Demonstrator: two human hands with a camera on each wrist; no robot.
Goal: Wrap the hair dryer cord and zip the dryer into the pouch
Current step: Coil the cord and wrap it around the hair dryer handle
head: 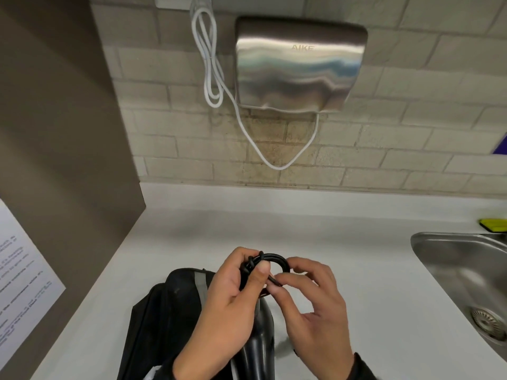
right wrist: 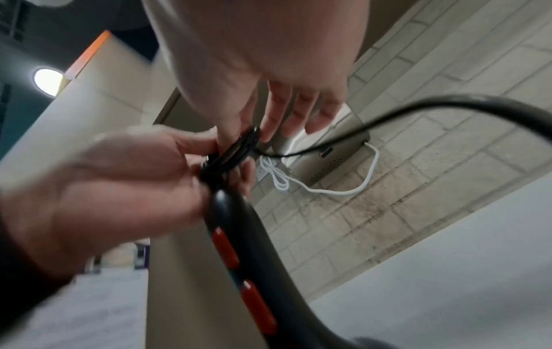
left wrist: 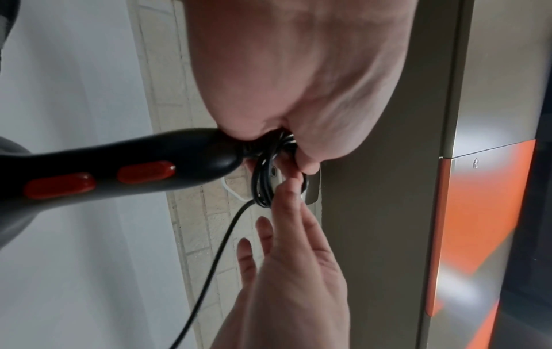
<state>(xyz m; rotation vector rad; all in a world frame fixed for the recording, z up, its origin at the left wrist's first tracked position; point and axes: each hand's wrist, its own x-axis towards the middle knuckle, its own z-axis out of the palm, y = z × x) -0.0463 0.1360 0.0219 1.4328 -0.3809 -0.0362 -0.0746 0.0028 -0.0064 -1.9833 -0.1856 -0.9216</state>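
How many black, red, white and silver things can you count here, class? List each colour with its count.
Black: 3, hair dryer, cord, pouch
Red: 2, switches
White: 1, cable
Silver: 2, hand dryer, sink
Total: 8

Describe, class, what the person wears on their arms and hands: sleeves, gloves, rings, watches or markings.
Both hands are bare: the left hand and the right hand show no gloves, and no rings or markings can be made out. A dark sleeve cuff covers the right wrist. The right wrist view shows a dark sleeve edge at the left wrist too. No watch is visible.
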